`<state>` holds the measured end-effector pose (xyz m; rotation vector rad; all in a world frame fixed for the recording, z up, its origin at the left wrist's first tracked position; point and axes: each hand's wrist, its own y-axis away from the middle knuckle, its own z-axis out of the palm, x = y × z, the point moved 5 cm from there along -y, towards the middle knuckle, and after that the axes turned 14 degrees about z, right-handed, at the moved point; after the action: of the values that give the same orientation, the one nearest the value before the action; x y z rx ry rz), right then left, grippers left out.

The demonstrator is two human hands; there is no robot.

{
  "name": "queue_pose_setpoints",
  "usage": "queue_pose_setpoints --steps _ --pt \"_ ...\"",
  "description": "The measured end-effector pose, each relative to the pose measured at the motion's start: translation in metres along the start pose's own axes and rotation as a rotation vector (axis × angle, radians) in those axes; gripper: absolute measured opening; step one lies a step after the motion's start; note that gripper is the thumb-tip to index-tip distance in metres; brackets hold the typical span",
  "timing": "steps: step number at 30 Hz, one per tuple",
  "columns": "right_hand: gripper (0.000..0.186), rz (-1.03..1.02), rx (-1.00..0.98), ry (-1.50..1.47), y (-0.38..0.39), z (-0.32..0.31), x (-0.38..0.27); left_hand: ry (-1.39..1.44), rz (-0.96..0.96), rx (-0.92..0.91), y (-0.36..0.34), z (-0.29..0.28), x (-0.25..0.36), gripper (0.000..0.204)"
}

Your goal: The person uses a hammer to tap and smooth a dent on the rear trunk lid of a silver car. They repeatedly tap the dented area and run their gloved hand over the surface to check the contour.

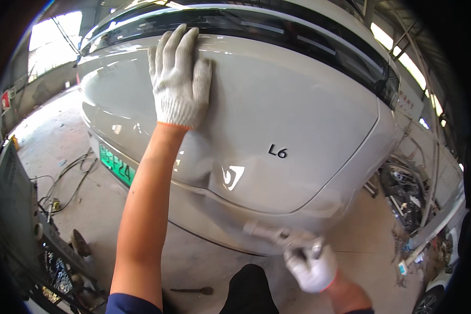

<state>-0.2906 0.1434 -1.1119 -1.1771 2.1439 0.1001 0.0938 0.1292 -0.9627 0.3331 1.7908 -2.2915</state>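
A person's left arm [146, 214] stretches far ahead, gloved left hand [179, 78] flat with fingers [171, 51] extended; the gloved right hand [311, 267], near right, curls in a grip.

Glossy, smooth car panel [298, 104], knit cloth gloves [179, 89], blurred tool [289, 238] probably metal, matt concrete floor [369, 261]

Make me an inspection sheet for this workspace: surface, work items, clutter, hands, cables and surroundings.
Surface: pale car tailgate, which looks dented near its lower edge.
Work items: metal tool, motion-blurred, exact type unclear.
Clutter: dark long-handled tool on the floor; scrap pile at right.
Hands: gloved left hand spread on the tailgate; gloved right hand gripping the metal tool.
Cables: dark cable lying loosely on the floor at left.
Surroundings: bright window at upper left; part of another vehicle at lower right.
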Motion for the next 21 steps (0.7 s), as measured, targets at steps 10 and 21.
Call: queue_pose_setpoints --steps 10,21 --pt "0.045 -0.442 0.561 0.758 -0.137 -0.092 -0.146 0.219 -0.376 -0.277 0.09 -0.001 0.106 0.105" --pt "0.037 -0.435 0.619 0.75 -0.15 -0.079 -0.157 0.346 -0.405 -0.198 0.096 0.005 0.113 0.103"
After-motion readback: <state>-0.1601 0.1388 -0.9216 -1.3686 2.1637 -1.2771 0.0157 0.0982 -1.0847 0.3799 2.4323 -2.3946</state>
